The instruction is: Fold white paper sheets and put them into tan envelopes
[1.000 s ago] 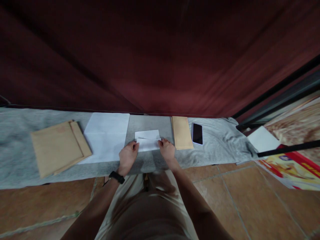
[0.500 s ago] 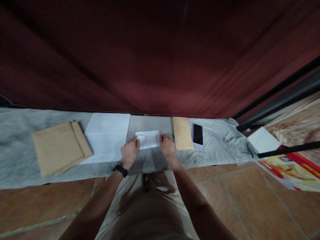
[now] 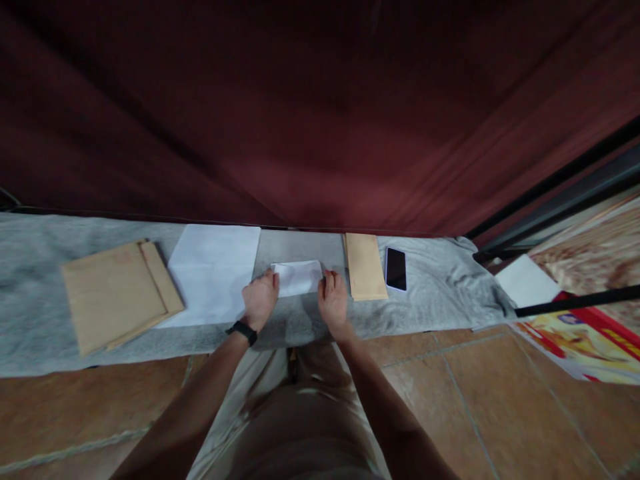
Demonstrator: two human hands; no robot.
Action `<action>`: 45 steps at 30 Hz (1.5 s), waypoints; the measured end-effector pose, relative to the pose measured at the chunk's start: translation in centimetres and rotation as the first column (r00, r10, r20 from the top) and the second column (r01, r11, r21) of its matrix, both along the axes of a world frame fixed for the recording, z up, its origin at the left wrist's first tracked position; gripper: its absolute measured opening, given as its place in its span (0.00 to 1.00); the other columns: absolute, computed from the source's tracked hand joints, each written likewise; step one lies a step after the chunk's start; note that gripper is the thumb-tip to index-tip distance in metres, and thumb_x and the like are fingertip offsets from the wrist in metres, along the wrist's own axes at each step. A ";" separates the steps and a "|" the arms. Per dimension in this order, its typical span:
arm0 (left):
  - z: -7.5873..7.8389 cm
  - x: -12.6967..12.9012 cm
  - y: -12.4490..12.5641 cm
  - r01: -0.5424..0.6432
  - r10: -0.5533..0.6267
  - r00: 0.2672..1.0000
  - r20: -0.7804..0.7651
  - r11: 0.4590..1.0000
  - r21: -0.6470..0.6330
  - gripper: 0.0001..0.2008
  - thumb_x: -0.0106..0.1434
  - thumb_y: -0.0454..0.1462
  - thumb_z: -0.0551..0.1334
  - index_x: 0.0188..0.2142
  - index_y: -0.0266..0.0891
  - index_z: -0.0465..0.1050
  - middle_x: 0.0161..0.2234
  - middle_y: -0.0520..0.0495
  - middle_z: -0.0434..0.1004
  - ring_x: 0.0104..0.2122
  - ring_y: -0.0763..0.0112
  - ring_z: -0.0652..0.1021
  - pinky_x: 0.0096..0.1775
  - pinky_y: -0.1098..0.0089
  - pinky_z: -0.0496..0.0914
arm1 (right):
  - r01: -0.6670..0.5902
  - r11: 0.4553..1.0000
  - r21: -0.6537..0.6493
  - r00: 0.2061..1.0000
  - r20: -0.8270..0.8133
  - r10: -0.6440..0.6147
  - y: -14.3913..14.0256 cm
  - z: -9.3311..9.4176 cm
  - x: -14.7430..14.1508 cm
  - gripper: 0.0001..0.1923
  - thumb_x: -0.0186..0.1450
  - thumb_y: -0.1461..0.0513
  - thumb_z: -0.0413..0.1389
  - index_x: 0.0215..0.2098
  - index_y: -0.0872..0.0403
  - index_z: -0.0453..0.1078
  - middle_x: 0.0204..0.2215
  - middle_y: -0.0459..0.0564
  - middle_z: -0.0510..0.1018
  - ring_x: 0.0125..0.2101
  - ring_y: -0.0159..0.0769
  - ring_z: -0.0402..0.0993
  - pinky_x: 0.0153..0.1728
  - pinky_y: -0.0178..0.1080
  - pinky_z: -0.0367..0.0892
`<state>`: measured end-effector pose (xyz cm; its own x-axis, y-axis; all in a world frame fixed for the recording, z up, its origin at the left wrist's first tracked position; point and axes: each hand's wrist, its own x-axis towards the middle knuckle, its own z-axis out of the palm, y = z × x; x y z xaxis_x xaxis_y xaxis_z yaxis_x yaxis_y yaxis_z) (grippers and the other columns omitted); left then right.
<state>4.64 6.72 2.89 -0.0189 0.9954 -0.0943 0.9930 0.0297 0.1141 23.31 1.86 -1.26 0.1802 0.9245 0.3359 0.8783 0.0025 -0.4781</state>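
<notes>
Dark red curtain (image 3: 320, 113) hangs behind a grey cloth (image 3: 440, 287) spread along the floor, and I count that cloth as my worktop. My left hand (image 3: 260, 299) and right hand (image 3: 333, 300) sit at either end of the folded white paper (image 3: 299, 277), fingers pressing flat on its edges rather than curled round it. A second ago the sheet showed a lower flap lying open toward me; half a second ago that flap had come up, and now the paper reads as one compact rectangle with both hands drawn in closer on it. I judge the fold is made and is being creased down.

Left of it lies a larger white sheet (image 3: 213, 273), and further left a pair of brown envelopes (image 3: 117, 293). Just right of my right hand is a narrow brown envelope (image 3: 365, 265), with a phone (image 3: 395, 269) beside that, screen dark. None of these has shifted.
</notes>
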 end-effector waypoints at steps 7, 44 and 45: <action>0.0 0.2 0.2 -0.040 0.040 0.999 0.014 0.999 0.023 0.24 0.76 0.44 0.43 0.54 0.35 0.73 0.38 0.33 0.84 0.40 0.52 0.84 0.40 0.60 0.73 | -0.293 0.956 -0.032 0.954 0.056 0.294 -0.8 -0.4 -0.3 0.21 0.75 0.64 0.47 0.65 0.55 0.66 0.67 0.55 0.67 0.68 0.41 0.57 0.68 0.48 0.56; -5.6 2.4 -1.7 0.370 -0.400 0.912 0.094 0.898 0.238 0.27 0.73 0.41 0.47 0.70 0.40 0.59 0.73 0.42 0.54 0.73 0.57 0.51 0.70 0.50 0.49 | -0.279 0.960 -0.020 0.960 0.025 0.280 0.6 -1.4 -1.3 0.22 0.77 0.62 0.44 0.62 0.57 0.70 0.63 0.54 0.73 0.64 0.38 0.66 0.69 0.46 0.56; -5.5 2.4 -1.7 0.376 -0.404 0.911 0.088 0.898 0.227 0.28 0.73 0.40 0.47 0.70 0.39 0.59 0.73 0.42 0.54 0.73 0.57 0.51 0.70 0.49 0.49 | -0.286 0.958 -0.015 0.958 0.020 0.286 1.0 -1.4 -1.7 0.22 0.77 0.62 0.43 0.63 0.58 0.69 0.64 0.54 0.72 0.65 0.38 0.65 0.69 0.45 0.55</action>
<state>7.01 5.02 -2.63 0.3735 0.9180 0.1333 0.8960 -0.3942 0.2045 21.64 2.83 -2.61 -0.0996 0.9404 0.3252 0.8521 0.2493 -0.4602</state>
